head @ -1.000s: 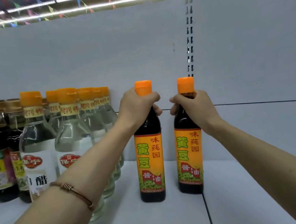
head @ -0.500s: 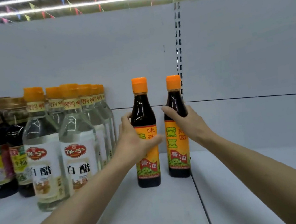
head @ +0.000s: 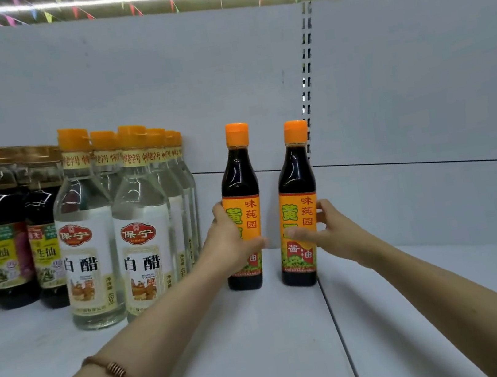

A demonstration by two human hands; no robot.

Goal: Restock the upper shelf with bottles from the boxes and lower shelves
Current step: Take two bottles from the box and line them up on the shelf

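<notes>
Head camera, close, faces shelf (head: 262, 331) straight on, slightly downward.

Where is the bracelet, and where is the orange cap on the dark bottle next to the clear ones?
thin copper-coloured bracelet (head: 117, 371): head view, on its coiled part.
round orange plastic cap (head: 237, 134): head view, middle of its side.

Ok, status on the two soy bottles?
Left hand grips left soy bottle; right hand grips right soy bottle. Both upright on shelf. Nothing blocking.
</notes>
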